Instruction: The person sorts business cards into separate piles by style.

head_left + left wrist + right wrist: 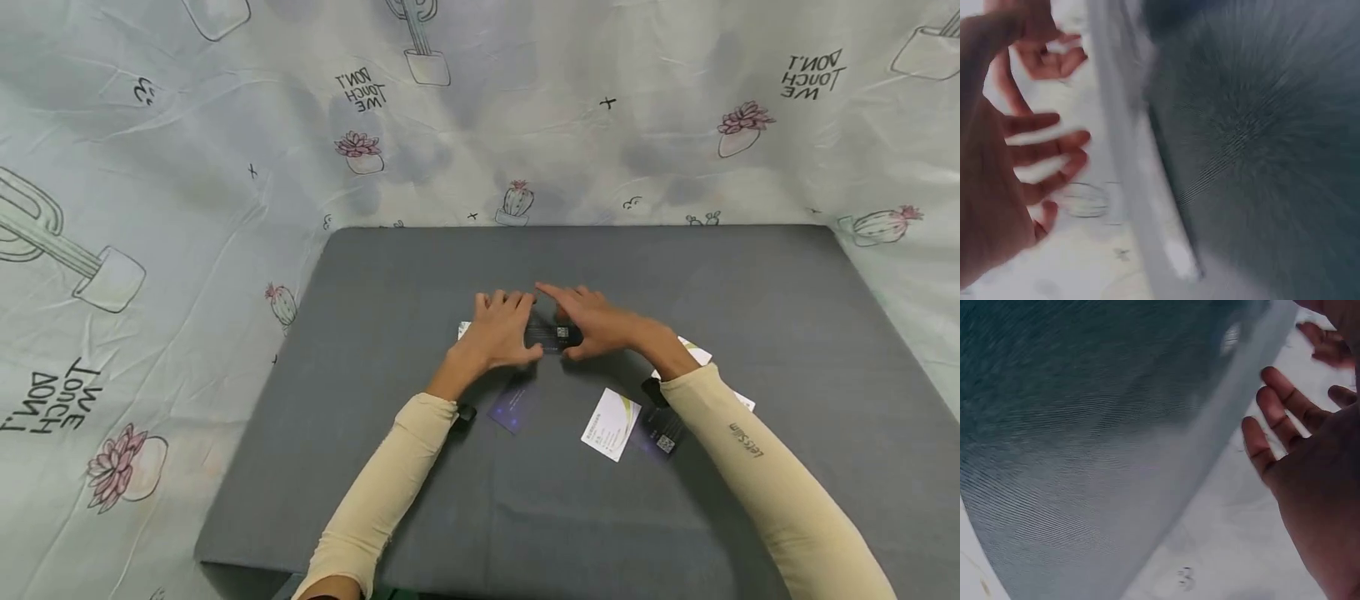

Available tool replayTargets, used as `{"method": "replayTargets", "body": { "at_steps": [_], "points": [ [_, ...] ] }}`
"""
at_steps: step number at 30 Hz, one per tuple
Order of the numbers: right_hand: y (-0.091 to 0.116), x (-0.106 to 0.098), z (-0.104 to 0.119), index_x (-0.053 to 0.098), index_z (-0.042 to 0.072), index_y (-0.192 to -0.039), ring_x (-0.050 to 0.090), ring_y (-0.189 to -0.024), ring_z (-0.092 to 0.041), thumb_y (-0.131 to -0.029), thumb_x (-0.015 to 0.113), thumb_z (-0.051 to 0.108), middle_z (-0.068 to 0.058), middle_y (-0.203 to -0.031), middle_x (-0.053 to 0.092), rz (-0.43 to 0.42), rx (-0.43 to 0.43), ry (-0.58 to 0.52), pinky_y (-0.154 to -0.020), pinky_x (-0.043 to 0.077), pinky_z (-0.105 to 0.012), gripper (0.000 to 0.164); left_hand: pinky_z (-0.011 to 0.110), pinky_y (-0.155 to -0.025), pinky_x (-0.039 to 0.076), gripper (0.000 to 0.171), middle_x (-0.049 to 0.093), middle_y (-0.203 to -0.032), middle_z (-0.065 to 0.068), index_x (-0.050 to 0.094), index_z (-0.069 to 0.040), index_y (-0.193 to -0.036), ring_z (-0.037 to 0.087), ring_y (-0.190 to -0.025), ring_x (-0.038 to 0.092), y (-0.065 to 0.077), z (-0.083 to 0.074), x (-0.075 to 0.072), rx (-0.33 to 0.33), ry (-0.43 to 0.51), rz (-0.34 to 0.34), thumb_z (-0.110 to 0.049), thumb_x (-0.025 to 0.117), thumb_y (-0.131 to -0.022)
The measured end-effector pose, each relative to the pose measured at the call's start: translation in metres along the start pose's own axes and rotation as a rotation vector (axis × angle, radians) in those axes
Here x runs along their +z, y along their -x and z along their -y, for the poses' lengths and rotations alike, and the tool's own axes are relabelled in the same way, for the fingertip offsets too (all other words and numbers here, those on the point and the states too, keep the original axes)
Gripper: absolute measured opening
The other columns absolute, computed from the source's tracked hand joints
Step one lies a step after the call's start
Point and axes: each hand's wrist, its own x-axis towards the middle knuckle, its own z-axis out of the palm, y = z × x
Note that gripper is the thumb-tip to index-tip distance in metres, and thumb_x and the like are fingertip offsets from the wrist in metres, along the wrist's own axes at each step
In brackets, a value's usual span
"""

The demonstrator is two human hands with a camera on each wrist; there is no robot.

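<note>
Dark card (547,336) shows between left fingers (513,302) and right fingers (552,291)

Cream sleeves (783,500) — dark lettering (746,440), black wrist pieces (467,413)

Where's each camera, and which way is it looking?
Head: on the head, looking forward and down at the dark card and grey table; left hand, right hand and cream sleeves show.
Left wrist: on that wrist, looking across the table; left hand close, right beyond.
Right wrist: on that wrist, table again; right hand close, left beyond.
Both wrist views share printed cloth.
</note>
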Motion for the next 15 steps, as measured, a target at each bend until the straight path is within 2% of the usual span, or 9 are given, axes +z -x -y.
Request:
{"method": "replayTargets", "body": {
  "at_steps": [4, 8, 10, 12, 15],
  "points": [
    [0.005, -0.007, 0.019, 0.025, 0.011, -0.165, 0.056, -0.118, -0.032, -0.08, 0.087, 0.012, -0.014, -0.124, 0.064, -0.003, -0.099, 0.004, -0.102, 0.039, -0.061, 0.104, 0.055, -0.096, 0.045, 0.067, 0.067, -0.13, 0.012, 0.055, -0.007, -0.142, 0.035, -0.112, 0.065, 0.042, -0.016, -0.017, -0.055, -0.074, -0.035, -0.052, 0.068, -0.094],
    [0.006, -0.004, 0.037, 0.038, 0.015, -0.161, 0.06, -0.129, -0.028, -0.08, 0.084, 0.005, -0.009, -0.138, 0.064, 0.101, -0.228, -0.01, -0.11, 0.04, -0.061, 0.094, 0.056, -0.091, 0.053, 0.066, 0.072, -0.119, 0.011, 0.063, -0.005, -0.135, 0.034, -0.102, 0.071, 0.081, -0.038, -0.02, -0.08, -0.074, 0.031, -0.055, 0.071, -0.092],
    [0.004, 0.003, 0.043, 0.04, 0.015, -0.16, 0.057, -0.137, -0.028, -0.078, 0.083, 0.001, -0.008, -0.148, 0.06, 0.162, -0.267, -0.009, -0.115, 0.038, -0.061, 0.093, 0.056, -0.088, 0.055, 0.069, 0.072, -0.118, 0.013, 0.064, -0.003, -0.133, 0.035, -0.1, 0.071, 0.092, -0.047, -0.016, -0.1, -0.047, 0.065, -0.055, 0.075, -0.09],
    [0.001, 0.012, 0.046, 0.041, 0.014, -0.159, 0.052, -0.144, -0.03, -0.078, 0.082, -0.001, -0.007, -0.154, 0.055, 0.214, -0.271, -0.007, -0.118, 0.036, -0.061, 0.093, 0.057, -0.087, 0.056, 0.071, 0.07, -0.12, 0.015, 0.062, -0.002, -0.135, 0.037, -0.1, 0.071, 0.099, -0.053, -0.01, -0.132, -0.03, 0.097, -0.052, 0.078, -0.088],
    [-0.002, 0.025, 0.05, 0.038, 0.013, -0.16, 0.053, -0.142, -0.031, -0.078, 0.083, -0.003, -0.008, -0.15, 0.057, 0.258, -0.254, -0.01, -0.118, 0.036, -0.061, 0.095, 0.058, -0.084, 0.057, 0.069, 0.069, -0.118, 0.017, 0.06, -0.001, -0.134, 0.039, -0.098, 0.07, 0.104, -0.059, -0.003, -0.176, -0.018, 0.122, -0.044, 0.083, -0.085]
  ]
}}
